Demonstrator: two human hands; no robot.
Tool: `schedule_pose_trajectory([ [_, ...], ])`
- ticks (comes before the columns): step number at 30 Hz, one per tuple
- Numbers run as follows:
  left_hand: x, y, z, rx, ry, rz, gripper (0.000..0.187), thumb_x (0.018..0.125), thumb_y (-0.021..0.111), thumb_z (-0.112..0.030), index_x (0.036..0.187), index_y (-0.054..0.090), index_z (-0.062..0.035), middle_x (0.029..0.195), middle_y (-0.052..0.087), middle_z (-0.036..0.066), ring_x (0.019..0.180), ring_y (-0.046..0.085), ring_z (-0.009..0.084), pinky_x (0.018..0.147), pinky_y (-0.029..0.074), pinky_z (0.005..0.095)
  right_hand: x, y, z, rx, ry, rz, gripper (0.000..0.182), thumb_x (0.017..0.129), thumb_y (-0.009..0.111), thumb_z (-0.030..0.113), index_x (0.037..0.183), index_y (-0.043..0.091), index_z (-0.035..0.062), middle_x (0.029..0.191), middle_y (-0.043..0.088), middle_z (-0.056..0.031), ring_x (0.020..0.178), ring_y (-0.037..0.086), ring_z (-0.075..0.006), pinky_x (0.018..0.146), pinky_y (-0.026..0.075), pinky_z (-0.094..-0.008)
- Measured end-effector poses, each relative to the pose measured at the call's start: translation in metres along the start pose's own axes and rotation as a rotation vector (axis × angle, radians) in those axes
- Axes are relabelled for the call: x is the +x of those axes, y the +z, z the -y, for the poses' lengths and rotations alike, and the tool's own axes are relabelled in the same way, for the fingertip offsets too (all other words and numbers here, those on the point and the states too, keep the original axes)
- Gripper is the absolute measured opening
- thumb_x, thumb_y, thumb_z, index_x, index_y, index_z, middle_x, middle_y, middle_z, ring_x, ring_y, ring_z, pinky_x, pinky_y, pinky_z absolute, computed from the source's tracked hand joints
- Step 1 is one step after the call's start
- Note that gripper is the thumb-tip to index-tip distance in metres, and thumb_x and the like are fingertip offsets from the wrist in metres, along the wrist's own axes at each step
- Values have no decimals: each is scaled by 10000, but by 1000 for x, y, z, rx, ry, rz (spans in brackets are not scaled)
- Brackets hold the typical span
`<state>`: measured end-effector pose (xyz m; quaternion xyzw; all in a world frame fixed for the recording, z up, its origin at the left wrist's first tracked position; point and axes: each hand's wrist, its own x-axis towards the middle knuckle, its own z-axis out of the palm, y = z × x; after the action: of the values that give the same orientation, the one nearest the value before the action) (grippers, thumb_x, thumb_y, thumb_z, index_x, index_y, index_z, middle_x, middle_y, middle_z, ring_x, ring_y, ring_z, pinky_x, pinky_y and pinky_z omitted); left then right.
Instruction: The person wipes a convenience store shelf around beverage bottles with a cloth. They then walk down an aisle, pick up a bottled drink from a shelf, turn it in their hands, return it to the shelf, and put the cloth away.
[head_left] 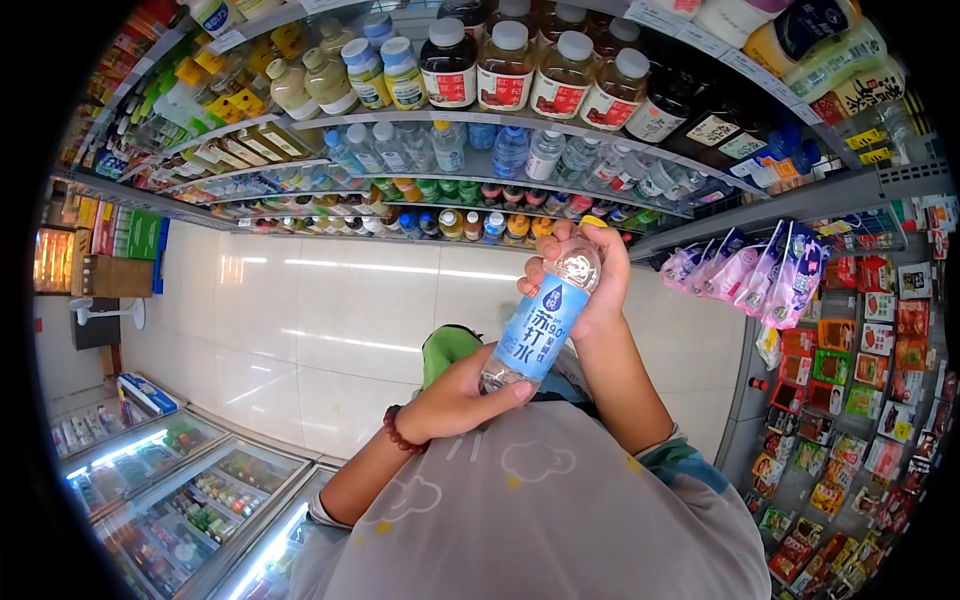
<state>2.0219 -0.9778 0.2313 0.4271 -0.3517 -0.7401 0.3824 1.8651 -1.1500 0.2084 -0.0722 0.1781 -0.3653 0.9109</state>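
One bottle (pixel 540 325) is tilting in front of the torso, its label facing the person, making the print readable. Of two hands, the left hand (pixel 458 395) is gripping and supporting its base; the right hand (pixel 607 290) is gripping near its neck, steadying it. One bracelet (pixel 403 430) is circling the left wrist; shelves (pixel 400 119) are bearing uncountably many bottles.

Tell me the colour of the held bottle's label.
Light blue label, best seen in the head view.

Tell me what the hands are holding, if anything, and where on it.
A blue-labeled plastic water bottle: the left hand holds its base, the right hand its neck and shoulder.
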Motion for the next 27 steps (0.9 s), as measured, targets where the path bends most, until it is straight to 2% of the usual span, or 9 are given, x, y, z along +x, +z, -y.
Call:
schedule_pose_trajectory([
  [7,-3,-6,4,-35,-11,-92,368,1043,696,-286,1270,588,-16,1025,681,-3,916,620,66,837,511,261,1,-4,8,-156,39,-95,330,998,550,427,961,638,111,892,699,-108,762,692,-344,758,558,-515],
  [10,-6,-6,3,21,18,-155,391,1030,711,-288,1277,597,-7,1029,683,2,905,629,77,830,517,265,-5,-12,24,-650,11,-223,338,1022,598,381,1096,675,61,948,727,-103,822,720,-280,816,570,-467],
  [11,-7,-6,4,39,26,-160,418,1013,729,-287,1284,603,4,1044,700,19,916,647,94,840,523,271,-10,-11,30,-718,4,-332,306,1029,637,322,1202,672,72,910,702,-52,747,675,-157,659,533,-337],
  [14,-8,-5,7,122,112,-192,463,979,762,-246,1321,598,18,1068,717,45,963,666,121,882,529,289,-26,-7,59,-1073,101,-419,182,1038,685,306,1066,657,128,796,547,62,596,470,-35,508,365,-241],
  [15,-9,-5,8,212,174,-208,489,962,777,-206,1351,587,21,1077,717,55,999,668,132,914,529,301,-30,-7,65,-1102,116,-411,182,1038,685,306,1066,657,128,796,547,62,596,470,-35,508,365,-241],
  [17,-12,-6,4,200,197,-178,534,943,795,-203,1372,578,31,1106,727,73,1028,672,141,938,527,308,-39,-8,76,-1047,207,-312,150,1048,687,276,1025,613,148,739,405,102,527,264,5,454,188,-220],
  [23,-24,-11,9,174,215,-176,668,915,828,-227,1447,533,48,1177,735,107,1079,678,154,984,517,314,-49,23,86,-1086,213,-281,139,1067,649,236,1006,559,148,663,387,84,473,278,-11,430,195,-208],
  [25,-23,-14,23,163,308,-424,714,922,826,-283,1474,510,41,1074,744,71,985,689,139,900,536,304,-43,39,85,-1076,158,-247,140,1053,662,213,1013,554,133,641,409,55,456,311,-29,413,214,-211],
  [27,-34,-27,21,172,179,-398,728,924,824,-311,1484,504,26,1001,735,56,924,690,131,837,536,304,-35,60,68,-1147,153,-217,139,1039,680,179,1021,551,131,640,415,53,458,314,-30,412,227,-215],
])
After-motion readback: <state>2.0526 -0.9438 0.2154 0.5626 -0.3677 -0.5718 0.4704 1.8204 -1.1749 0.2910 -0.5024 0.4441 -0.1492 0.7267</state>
